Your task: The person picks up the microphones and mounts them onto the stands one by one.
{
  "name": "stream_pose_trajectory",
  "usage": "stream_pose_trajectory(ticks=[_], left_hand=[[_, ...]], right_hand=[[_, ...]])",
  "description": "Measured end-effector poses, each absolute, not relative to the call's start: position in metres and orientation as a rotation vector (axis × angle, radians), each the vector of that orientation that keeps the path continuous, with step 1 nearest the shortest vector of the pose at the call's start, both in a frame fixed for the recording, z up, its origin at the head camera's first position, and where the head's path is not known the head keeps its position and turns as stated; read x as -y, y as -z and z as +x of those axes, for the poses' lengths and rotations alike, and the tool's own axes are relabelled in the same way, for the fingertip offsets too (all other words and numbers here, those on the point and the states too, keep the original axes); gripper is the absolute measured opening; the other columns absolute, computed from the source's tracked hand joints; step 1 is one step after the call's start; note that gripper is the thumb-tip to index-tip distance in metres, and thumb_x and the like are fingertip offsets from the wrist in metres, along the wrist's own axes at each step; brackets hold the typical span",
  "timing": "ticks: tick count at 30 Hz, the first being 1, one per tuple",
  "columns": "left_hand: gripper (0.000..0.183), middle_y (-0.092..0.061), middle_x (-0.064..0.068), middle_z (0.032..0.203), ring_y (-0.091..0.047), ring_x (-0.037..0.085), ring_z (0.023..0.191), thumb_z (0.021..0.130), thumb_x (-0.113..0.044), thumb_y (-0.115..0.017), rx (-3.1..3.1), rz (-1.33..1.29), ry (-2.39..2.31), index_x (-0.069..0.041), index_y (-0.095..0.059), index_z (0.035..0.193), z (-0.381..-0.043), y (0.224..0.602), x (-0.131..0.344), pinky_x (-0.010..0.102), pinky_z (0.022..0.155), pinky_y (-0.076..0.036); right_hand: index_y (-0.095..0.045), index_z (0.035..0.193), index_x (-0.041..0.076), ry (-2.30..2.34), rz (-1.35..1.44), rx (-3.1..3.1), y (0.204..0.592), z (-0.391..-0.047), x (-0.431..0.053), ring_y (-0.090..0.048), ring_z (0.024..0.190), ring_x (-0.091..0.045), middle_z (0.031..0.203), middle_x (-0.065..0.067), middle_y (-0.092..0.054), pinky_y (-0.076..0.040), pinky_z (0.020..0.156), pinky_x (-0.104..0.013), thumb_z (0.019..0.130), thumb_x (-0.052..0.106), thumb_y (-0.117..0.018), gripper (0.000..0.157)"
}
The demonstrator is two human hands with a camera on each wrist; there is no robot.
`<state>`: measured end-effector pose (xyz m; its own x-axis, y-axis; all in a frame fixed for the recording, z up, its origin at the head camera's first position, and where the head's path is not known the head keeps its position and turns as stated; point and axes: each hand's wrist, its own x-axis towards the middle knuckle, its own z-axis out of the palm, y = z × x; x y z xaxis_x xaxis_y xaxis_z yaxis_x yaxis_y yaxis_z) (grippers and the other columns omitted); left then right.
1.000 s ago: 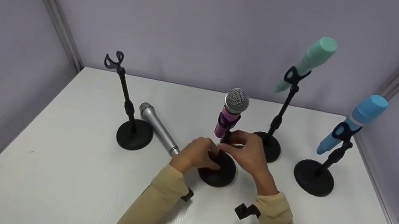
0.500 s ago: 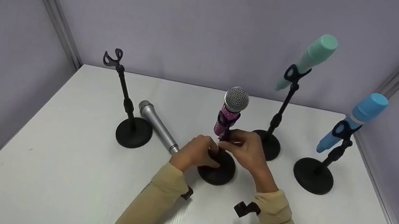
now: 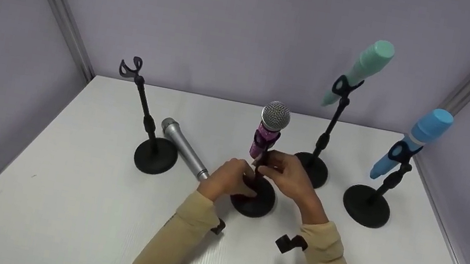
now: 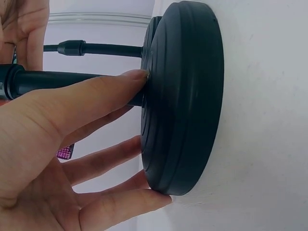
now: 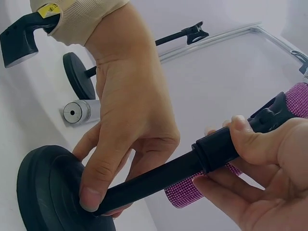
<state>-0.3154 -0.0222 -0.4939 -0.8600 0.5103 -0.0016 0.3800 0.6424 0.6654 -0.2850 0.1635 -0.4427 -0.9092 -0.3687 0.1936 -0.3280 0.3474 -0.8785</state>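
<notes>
The right hand (image 3: 290, 174) pinches the collar on the post of a round-based black microphone stand (image 3: 259, 201) between thumb and fingers, while the left hand (image 3: 229, 179) grips the same stand low down, thumb pressed where the post meets the base. Held in that stand's clip, above the hands, is a glittery pink microphone (image 3: 271, 124) with a silver mesh head, tilted head-up. Just past the left hand, a silver cylindrical microphone (image 3: 186, 148) lies slantwise on the white worktop (image 3: 58, 202) (its tail end points toward the person). Beyond it, to the left, stands a black stand with a forked clip (image 3: 149, 124). Over on the right, two more black stands hold a mint-green microphone (image 3: 370, 63) and, nearer the person, a bright blue microphone (image 3: 429, 127), both tilted.
</notes>
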Motion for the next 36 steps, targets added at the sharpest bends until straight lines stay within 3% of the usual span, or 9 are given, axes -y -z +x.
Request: stream_pose_trajectory(ticks=[8, 12, 16, 24, 31, 36], left_hand=[[0.02, -0.073, -0.001, 0.08, -0.057, 0.009, 0.073, 0.077, -0.016, -0.092, -2.659, 0.721, -1.033, -0.007, -0.078, 0.088, -0.3139, 0.4962, 0.0225, 0.024, 0.066, -0.05], [0.021, -0.073, -0.001, 0.081, -0.056, 0.008, 0.073, 0.076, -0.017, -0.092, -2.661, 0.718, -1.021, -0.007, -0.079, 0.09, -0.3134, 0.4993, 0.0217, 0.024, 0.067, -0.05], [0.023, -0.073, 0.0, 0.083, -0.056, 0.01, 0.074, 0.076, -0.018, -0.092, -2.684, 0.716, -1.028, -0.006, -0.078, 0.089, -0.3165, 0.4992, 0.0202, 0.027, 0.07, -0.052], [0.022, -0.069, -0.003, 0.08, -0.056, 0.009, 0.075, 0.076, -0.018, -0.092, -2.681, 0.72, -1.029, -0.005, -0.078, 0.086, -0.3176, 0.4979, 0.0208, 0.027, 0.07, -0.05], [0.022, -0.071, -0.002, 0.083, -0.057, 0.011, 0.077, 0.077, -0.019, -0.092, -2.687, 0.694, -1.002, -0.007, -0.078, 0.089, -0.3174, 0.4994, 0.0211, 0.029, 0.073, -0.052], [0.021, -0.066, -0.005, 0.077, -0.054, 0.01, 0.073, 0.077, -0.019, -0.091, -2.682, 0.676, -0.997, -0.007, -0.077, 0.087, -0.3198, 0.4972, 0.0198, 0.025, 0.067, -0.048]], right_hand=[[-0.067, 0.121, -0.001, 1.638, -0.608, -2.476, 0.4443, -0.2848, -0.1677, -0.07, 0.116, -0.03, 0.121, -0.02, -0.073, -0.058, 0.095, -0.037, 0.098, 0.01, -0.069, 0.026], [-0.069, 0.121, 0.001, 1.652, -0.555, -2.585, 0.447, -0.2819, -0.1671, -0.073, 0.109, -0.03, 0.117, -0.018, -0.075, -0.06, 0.092, -0.041, 0.093, 0.02, -0.078, 0.035], [-0.074, 0.11, 0.005, 1.619, -0.536, -2.792, 0.4471, -0.2828, -0.1631, -0.076, 0.095, -0.026, 0.102, -0.012, -0.078, -0.061, 0.088, -0.043, 0.084, 0.027, -0.087, 0.037], [-0.079, 0.089, 0.004, 1.65, -0.566, -2.888, 0.4475, -0.2831, -0.1585, -0.075, 0.084, -0.023, 0.085, -0.01, -0.078, -0.063, 0.078, -0.036, 0.079, 0.014, -0.089, 0.017], [-0.077, 0.098, 0.002, 1.606, -0.627, -2.869, 0.4491, -0.2824, -0.1592, -0.074, 0.092, -0.026, 0.091, -0.012, -0.078, -0.062, 0.086, -0.042, 0.085, 0.012, -0.084, 0.018], [-0.074, 0.108, 0.0, 1.568, -0.684, -2.793, 0.4483, -0.2863, -0.1632, -0.073, 0.098, -0.027, 0.1, -0.015, -0.077, -0.061, 0.091, -0.046, 0.091, 0.009, -0.077, 0.019]])
